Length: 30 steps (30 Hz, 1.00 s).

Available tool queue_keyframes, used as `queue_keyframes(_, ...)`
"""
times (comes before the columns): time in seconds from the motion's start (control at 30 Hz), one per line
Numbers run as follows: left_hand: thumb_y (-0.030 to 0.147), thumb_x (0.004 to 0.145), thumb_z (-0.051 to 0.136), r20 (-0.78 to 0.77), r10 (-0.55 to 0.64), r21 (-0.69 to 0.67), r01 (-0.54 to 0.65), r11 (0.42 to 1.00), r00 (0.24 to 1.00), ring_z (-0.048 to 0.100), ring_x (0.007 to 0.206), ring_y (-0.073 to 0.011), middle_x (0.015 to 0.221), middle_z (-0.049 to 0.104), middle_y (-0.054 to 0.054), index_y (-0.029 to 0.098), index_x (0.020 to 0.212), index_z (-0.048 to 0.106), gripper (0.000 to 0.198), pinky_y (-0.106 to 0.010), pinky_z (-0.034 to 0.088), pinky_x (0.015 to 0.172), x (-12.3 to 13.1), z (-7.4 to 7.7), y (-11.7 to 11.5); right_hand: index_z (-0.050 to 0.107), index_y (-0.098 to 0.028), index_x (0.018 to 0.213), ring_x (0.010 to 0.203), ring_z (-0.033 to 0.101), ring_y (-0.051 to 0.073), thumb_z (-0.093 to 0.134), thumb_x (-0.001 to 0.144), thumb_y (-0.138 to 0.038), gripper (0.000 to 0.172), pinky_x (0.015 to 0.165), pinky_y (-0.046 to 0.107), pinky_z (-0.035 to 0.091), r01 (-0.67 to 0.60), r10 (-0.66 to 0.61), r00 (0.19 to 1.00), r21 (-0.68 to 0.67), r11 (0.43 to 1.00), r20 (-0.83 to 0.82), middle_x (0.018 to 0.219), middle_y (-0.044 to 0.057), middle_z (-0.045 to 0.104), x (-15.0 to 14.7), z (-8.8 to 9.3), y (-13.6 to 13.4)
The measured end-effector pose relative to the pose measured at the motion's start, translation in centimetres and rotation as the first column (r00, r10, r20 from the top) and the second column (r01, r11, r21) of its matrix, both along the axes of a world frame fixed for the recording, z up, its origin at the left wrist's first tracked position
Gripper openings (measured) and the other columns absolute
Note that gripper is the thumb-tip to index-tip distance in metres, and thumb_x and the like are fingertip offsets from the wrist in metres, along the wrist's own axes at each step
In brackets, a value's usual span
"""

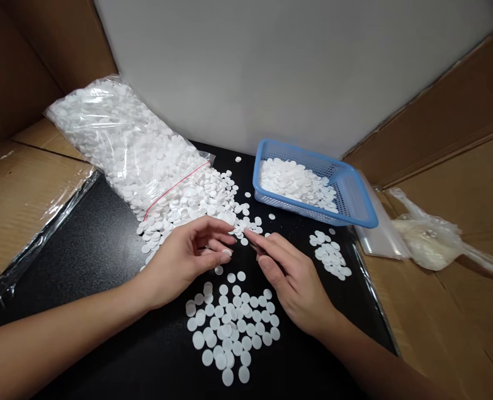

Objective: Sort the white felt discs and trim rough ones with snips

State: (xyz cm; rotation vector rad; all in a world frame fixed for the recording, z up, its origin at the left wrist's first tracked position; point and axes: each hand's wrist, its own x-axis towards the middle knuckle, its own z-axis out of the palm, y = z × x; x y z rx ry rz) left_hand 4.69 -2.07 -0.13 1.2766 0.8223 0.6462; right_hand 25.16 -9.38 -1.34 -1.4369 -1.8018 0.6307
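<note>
My left hand [188, 250] is curled beside the edge of a heap of small white round discs [196, 200]. A single white disc [227, 253] shows at its thumb tip, against the bent fingers. My right hand [294, 272] reaches in from the other side, index finger stretched towards the loose discs at the heap's edge and thumb apart from it. The undersides of its other fingers are shaded and partly hidden. Below both hands, many discs [242, 326] lie spread in a thin, partly overlapping layer on the black tabletop [146, 344].
A clear zip bag [121, 133] full of discs lies at the back left, its mouth at the heap. A blue plastic basket [354, 195] with discs stands back right. Nearby are a small disc pile [330, 255], plastic sheets [382, 239], a knotted bag [432, 241] and cardboard walls [450, 100].
</note>
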Motion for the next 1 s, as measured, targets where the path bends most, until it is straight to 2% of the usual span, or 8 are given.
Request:
queue_keyframes(0.07,0.018,0.074,0.082,0.074,0.049,-0.197,-0.034,0.980,0.996,0.068,0.076,-0.0130,0.091,0.074,-0.003,0.017,0.109,0.066,0.038,-0.029,0.056,0.079,-0.1,0.1,-0.1,0.058,-0.023,0.140,0.074,0.059,0.015,0.043,0.103,-0.026,0.040,0.065,0.028,0.052,-0.030,0.028,0.999,0.040,0.999,0.038,0.087,0.003,0.059,-0.2,-0.1,-0.3)
queue_keyframes(0.13,0.017,0.071,0.086,0.114,0.104,-0.329,-0.061,0.942,0.988,0.070,0.074,-0.0130,0.084,0.076,-0.003,0.016,0.107,0.067,0.041,-0.028,0.057,0.079,-0.1,0.1,-0.2,0.057,-0.022,0.142,0.069,0.057,0.014,0.045,0.103,-0.023,0.041,0.061,0.027,0.051,-0.028,0.024,0.998,0.075,0.997,0.059,0.083,0.002,0.057,-0.3,-0.2,-0.4)
queue_keyframes(0.3,0.013,0.070,0.087,0.169,0.144,-0.477,-0.048,0.878,0.975,0.076,0.078,-0.0169,0.087,0.077,-0.004,0.015,0.107,0.067,0.042,-0.028,0.060,0.079,-0.1,0.3,-0.4,0.056,-0.024,0.142,0.065,0.057,0.014,0.048,0.101,-0.020,0.042,0.056,0.026,0.050,-0.017,0.007,0.997,0.122,0.992,0.083,0.080,0.002,0.058,-0.7,-0.4,-0.3)
queue_keyframes(0.4,0.012,0.068,0.088,0.168,0.137,-0.493,-0.037,0.869,0.976,0.076,0.078,-0.0181,0.085,0.076,-0.003,0.015,0.109,0.065,0.047,-0.029,0.061,0.078,-0.1,0.2,-0.4,0.058,-0.026,0.141,0.061,0.056,0.013,0.049,0.101,-0.020,0.042,0.051,0.024,0.048,-0.034,0.016,0.993,0.148,0.988,0.121,0.078,0.001,0.059,-0.9,-0.4,-0.5)
queue_keyframes(0.53,0.013,0.070,0.087,0.156,0.107,-0.463,-0.023,0.886,0.982,0.076,0.076,-0.0186,0.076,0.075,-0.001,0.016,0.111,0.063,0.048,-0.028,0.061,0.076,-0.1,-0.1,-0.4,0.060,-0.025,0.140,0.062,0.059,0.013,0.051,0.100,-0.017,0.041,0.054,0.025,0.050,-0.053,0.010,0.978,0.200,0.978,0.208,0.077,0.003,0.064,-1.1,-0.4,-0.8)
queue_keyframes(0.8,0.010,0.076,0.080,0.164,0.050,-0.393,0.018,0.919,0.985,0.075,0.071,-0.0140,0.076,0.075,0.000,0.015,0.111,0.062,0.040,-0.020,0.059,0.068,0.1,-0.1,-0.8,0.064,-0.021,0.135,0.058,0.056,0.012,0.052,0.100,-0.016,0.038,0.050,0.025,0.044,-0.060,-0.006,0.963,0.235,0.970,0.270,0.073,0.003,0.063,-1.4,-0.2,-1.1)
queue_keyframes(1.0,0.007,0.079,0.076,0.188,0.047,-0.395,0.032,0.918,0.981,0.074,0.069,-0.0111,0.076,0.074,0.001,0.014,0.110,0.061,0.035,-0.016,0.058,0.065,0.1,0.0,-1.0,0.065,-0.023,0.135,0.058,0.057,0.011,0.052,0.100,-0.017,0.037,0.050,0.024,0.045,-0.055,-0.017,0.958,0.242,0.969,0.286,0.072,0.002,0.065,-1.6,-0.2,-1.1)
